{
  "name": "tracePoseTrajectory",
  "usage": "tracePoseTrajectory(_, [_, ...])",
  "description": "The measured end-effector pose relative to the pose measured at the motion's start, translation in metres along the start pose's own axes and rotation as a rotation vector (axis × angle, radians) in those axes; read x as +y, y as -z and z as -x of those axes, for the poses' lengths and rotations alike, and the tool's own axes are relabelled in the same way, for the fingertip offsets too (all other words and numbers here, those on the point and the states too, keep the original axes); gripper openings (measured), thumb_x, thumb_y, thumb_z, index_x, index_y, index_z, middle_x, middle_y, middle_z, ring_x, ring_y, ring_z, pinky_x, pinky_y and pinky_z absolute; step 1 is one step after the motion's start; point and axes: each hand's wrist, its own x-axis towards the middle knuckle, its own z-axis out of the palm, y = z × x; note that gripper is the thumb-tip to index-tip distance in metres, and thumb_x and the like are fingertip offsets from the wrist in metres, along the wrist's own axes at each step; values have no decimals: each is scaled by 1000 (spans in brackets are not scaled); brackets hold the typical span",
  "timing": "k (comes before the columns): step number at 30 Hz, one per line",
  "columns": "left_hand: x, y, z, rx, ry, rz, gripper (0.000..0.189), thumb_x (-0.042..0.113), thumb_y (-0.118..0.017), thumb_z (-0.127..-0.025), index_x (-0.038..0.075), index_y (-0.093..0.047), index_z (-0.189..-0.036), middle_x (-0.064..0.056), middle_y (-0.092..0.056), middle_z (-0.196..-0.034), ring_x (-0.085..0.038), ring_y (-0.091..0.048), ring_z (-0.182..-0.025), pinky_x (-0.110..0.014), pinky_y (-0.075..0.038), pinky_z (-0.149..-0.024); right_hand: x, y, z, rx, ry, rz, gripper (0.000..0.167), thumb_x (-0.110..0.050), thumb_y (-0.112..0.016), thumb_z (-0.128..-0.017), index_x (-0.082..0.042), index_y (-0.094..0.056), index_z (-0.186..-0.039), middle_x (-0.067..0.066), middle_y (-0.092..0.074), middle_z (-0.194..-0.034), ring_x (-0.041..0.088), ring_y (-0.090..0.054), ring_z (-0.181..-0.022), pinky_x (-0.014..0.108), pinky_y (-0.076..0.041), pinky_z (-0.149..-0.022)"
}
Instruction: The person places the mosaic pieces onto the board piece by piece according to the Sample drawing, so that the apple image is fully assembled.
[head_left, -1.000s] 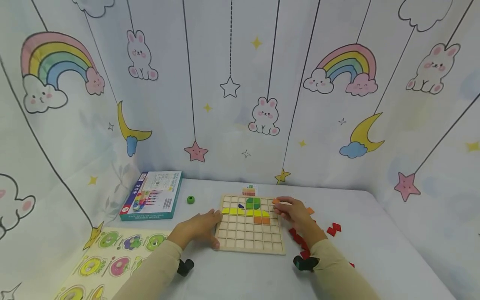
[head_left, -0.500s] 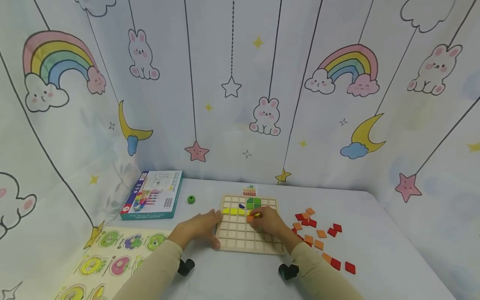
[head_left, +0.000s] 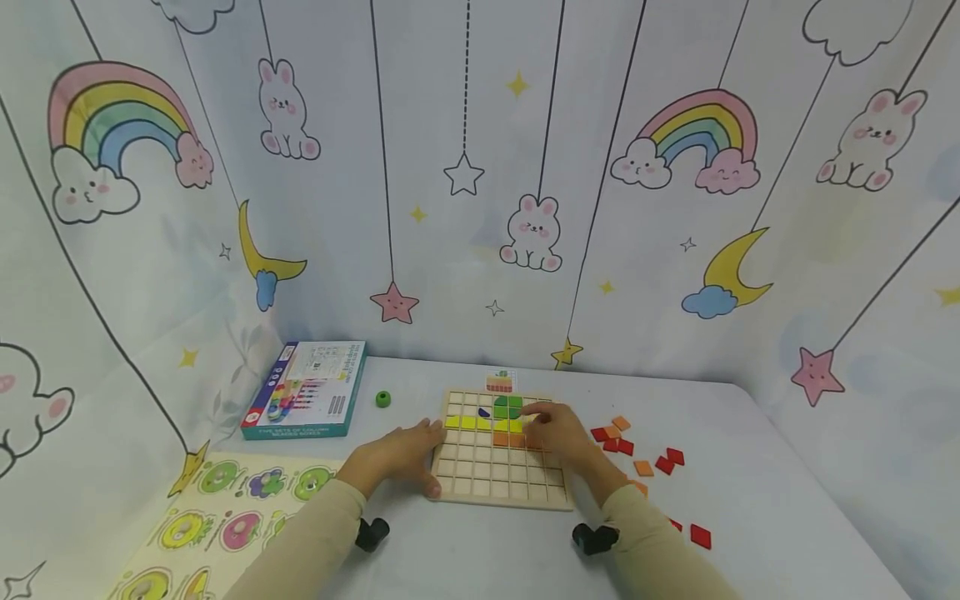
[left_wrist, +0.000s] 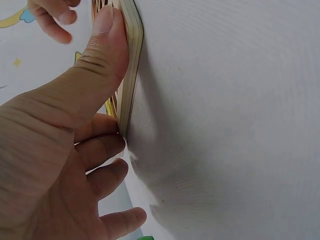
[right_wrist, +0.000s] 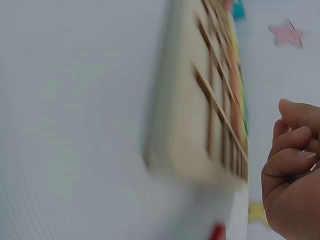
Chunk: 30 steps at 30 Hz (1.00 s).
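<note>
A wooden grid board (head_left: 495,487) lies on the table with green tiles (head_left: 501,412), a row of yellow tiles (head_left: 468,423), a dark blue piece (head_left: 483,412) and orange tiles (head_left: 510,440) set in its squares. My left hand (head_left: 397,454) holds the board's left edge; in the left wrist view the thumb (left_wrist: 102,57) presses near a corner and the fingers bend at the side. Over the board's right part hovers my right hand (head_left: 558,437), covering some squares. Its fingers (right_wrist: 287,162) are loosely curled in the right wrist view, with nothing visible in them.
Loose red tiles (head_left: 701,535) and orange tiles (head_left: 643,468) lie scattered to the right. Behind the board is a small picture card (head_left: 501,382). At left are a green bead (head_left: 383,399), a flat box (head_left: 307,392) and a fruit sheet (head_left: 240,533).
My right hand carried an orange tile from the board's right side to the left end of the orange row, released it there and moved back right. My left hand stayed put.
</note>
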Motion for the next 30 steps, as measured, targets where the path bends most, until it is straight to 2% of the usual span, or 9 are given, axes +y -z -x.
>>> tracePoseTrajectory(5, [2, 0, 0, 2, 4, -4, 106, 44, -93, -66, 10, -44, -154, -10, -38, -163, -28, -29, -154, -57, -26, -122, 25, 66, 0, 157, -134, -296, 44, -20, -66, -100, -4, -57, -140, 9, -60, -102, 18, -47, -66, 26, -40, -54])
tracePoseTrajectory(7, [2, 0, 0, 3, 8, -5, 107, 43, -94, -66, 10, -44, -154, -10, -39, -163, -28, -29, -154, -57, -26, -122, 40, 89, 0, 241, -192, -350, 47, -21, -65, -101, -2, -54, -143, 5, -58, -98, 15, -47, -68, 24, -40, -55])
tracePoseTrajectory(10, [2, 0, 1, 2, 10, -6, 107, 43, -93, -66, 11, -44, -155, -9, -38, -163, -28, -29, -154, -57, -26, -122, 62, 112, 2, 356, -285, -372, 49, -22, -65, -101, 0, -52, -144, 2, -56, -91, 13, -47, -69, 23, -42, -57])
tracePoseTrajectory(15, [1, 0, 1, -5, 9, 1, 109, 44, -93, -66, 11, -41, -156, -10, -38, -163, -28, -28, -154, -57, -25, -122, 83, 122, 2, 463, -376, -317, 45, -19, -67, -98, 3, -58, -137, 6, -58, -96, 16, -50, -72, 25, -45, -57])
tracePoseTrajectory(18, [0, 2, 0, -6, 13, 6, 109, 44, -93, -67, 12, -40, -157, -10, -37, -163, -28, -28, -154, -57, -25, -123, 83, 120, 3, 450, -367, -213, 43, -19, -67, -97, 6, -60, -132, 16, -59, -112, 24, -53, -85, 29, -49, -62])
tracePoseTrajectory(21, [1, 3, 0, -5, 16, 13, 108, 43, -93, -67, 12, -40, -157, -10, -36, -164, -28, -28, -154, -56, -25, -123, 78, 117, 5, 407, -358, -98, 40, -19, -67, -97, 5, -61, -128, 23, -56, -126, 33, -51, -104, 36, -53, -76])
tracePoseTrajectory(24, [1, 3, -1, -11, 20, 20, 109, 43, -93, -67, 12, -40, -157, -9, -36, -164, -28, -27, -154, -56, -25, -123, 71, 114, 8, 378, -339, 1, 36, -19, -68, -96, 6, -63, -121, 26, -57, -124, 40, -51, -110, 45, -53, -84])
tracePoseTrajectory(27, [1, 2, -2, -12, 16, 16, 109, 44, -93, -67, 12, -41, -157, -9, -36, -164, -28, -27, -154, -56, -25, -123, 68, 110, 10, 378, -318, 84, 33, -20, -70, -95, 6, -65, -114, 25, -62, -113, 40, -54, -104, 46, -54, -80])
tracePoseTrajectory(30, [0, 0, -2, -11, 14, 10, 109, 44, -93, -67, 12, -41, -157, -9, -36, -164, -28, -27, -154, -56, -25, -123, 69, 109, 9, 377, -304, 96, 32, -20, -71, -94, 6, -65, -111, 24, -63, -111, 39, -55, -102, 45, -53, -79])
